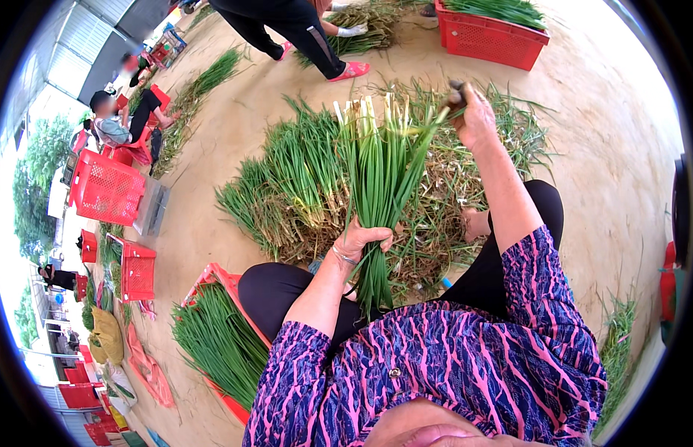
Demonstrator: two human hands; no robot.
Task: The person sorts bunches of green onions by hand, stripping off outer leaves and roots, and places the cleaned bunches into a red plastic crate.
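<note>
My left hand (361, 240) is wrapped round the lower, leafy part of a bunch of garlic chives (380, 179), whose pale stem ends point away from me. Up at the far right of the bunch, my right hand (477, 119) is closed in a pinch. Its fingertips look dark and blurred, and a chive strand slants from the bunch up to them. Beyond my left hand lies a heap of untrimmed chives (298, 167) with brown, dry bases. Loose leaves and dry trimmings (443, 201) cover the ground under and right of the bunch.
A red crate (229, 277) full of long chives (220, 335) stands by my left knee. Another red crate (492, 46) sits at the far right. A person in dark trousers (294, 33) stands ahead; a gloved hand (352, 30) touches chives there. More red crates (108, 190) and seated people are at left.
</note>
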